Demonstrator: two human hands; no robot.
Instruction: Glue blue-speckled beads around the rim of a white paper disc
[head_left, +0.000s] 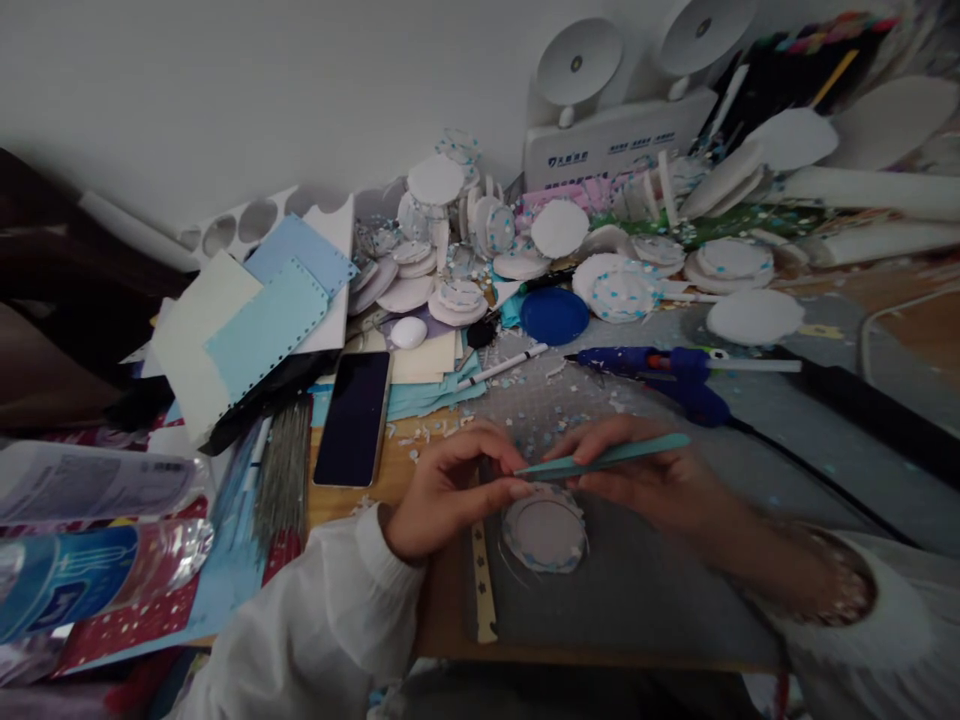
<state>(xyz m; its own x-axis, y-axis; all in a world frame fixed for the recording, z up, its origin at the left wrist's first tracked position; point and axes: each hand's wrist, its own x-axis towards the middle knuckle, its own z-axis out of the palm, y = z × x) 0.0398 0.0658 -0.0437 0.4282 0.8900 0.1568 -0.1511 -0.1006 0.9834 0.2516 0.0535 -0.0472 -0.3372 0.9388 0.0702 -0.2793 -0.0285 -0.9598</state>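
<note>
My right hand (pixel 645 480) grips teal tweezers (pixel 607 457), their tip pointing left toward my left fingertips. My left hand (pixel 450 485) pinches something small at that tip; I cannot make out what it is. Just below both hands lies a round pale disc (pixel 545 528) with a speckled blue-white rim, resting on the grey cutting mat (pixel 637 590). Both sleeves are white.
A blue glue gun (pixel 667 370) lies behind the hands, its cord running right. A dark phone (pixel 354 415), a white pen (pixel 504 366), a blue lid (pixel 555 315), coloured paper sheets (pixel 255 320) and several decorated discs (pixel 622 290) crowd the back. Packaged items (pixel 82 540) sit at left.
</note>
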